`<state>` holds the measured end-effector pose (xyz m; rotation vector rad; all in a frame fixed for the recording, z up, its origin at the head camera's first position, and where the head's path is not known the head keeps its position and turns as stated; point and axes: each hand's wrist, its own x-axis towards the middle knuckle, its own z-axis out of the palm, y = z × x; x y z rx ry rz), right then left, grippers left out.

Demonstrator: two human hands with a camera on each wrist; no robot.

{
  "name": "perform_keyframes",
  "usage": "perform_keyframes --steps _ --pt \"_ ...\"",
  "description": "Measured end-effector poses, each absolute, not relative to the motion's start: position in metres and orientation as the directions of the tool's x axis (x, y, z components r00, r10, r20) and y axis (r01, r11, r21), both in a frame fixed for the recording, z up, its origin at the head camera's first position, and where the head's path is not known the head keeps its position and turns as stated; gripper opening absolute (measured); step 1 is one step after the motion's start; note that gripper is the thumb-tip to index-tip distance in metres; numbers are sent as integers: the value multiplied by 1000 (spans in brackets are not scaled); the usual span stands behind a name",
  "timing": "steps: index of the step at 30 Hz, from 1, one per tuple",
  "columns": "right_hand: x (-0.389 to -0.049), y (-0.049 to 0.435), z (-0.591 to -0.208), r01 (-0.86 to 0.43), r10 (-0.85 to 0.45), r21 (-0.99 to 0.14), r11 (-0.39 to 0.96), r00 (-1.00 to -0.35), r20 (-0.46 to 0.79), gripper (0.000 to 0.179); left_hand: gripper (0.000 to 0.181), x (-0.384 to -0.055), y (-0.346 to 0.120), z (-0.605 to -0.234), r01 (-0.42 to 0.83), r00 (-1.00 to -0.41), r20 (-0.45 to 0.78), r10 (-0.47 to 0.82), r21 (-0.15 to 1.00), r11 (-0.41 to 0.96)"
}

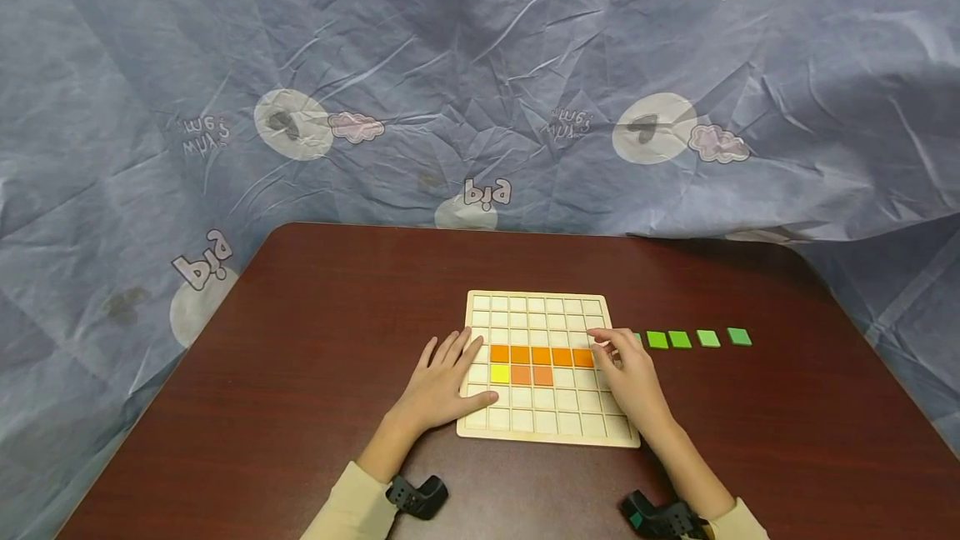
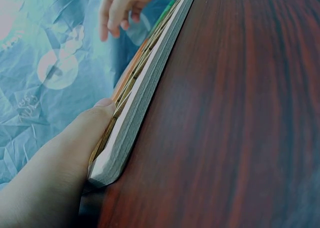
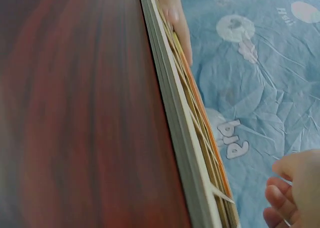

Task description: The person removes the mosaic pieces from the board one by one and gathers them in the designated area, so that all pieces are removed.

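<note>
A pale wooden grid board (image 1: 547,441) lies on the table. Several orange tiles (image 1: 541,355) fill one row of its squares; below them sit a yellow tile (image 1: 499,373) and two lighter orange tiles (image 1: 521,375). My left hand (image 1: 438,386) rests on the board's left edge with fingers spread, its thumb (image 2: 82,138) lying along the near left part. Over the right edge hovers my right hand (image 1: 633,377), fingers loosely bent and thumb apart from the index finger, near the end of the orange row. I see no tile between those fingertips.
Several green tiles (image 1: 679,340) lie in a line right of the board, the leftmost partly hidden by my right hand. The dark wooden table (image 1: 337,315) reaches back to a blue-grey printed cloth (image 1: 480,65). Black wrist devices (image 1: 417,497) sit on both wrists.
</note>
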<state>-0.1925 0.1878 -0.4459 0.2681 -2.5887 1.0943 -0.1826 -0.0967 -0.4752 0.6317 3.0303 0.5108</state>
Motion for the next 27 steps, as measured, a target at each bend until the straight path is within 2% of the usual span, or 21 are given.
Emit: perform_keyframes --steps 9,18,27 --pt "-195 189 -463 -240 -33 -706 667 -955 294 21 85 -182 -96 -473 382 -921 57 385 320 867" --pt "-196 190 -467 -221 -73 -677 702 -968 239 28 85 -182 -96 -473 380 -923 62 380 316 870" --pt "-196 190 -466 -202 -85 -677 708 -976 202 22 86 -182 -95 -473 365 -927 39 373 322 873"
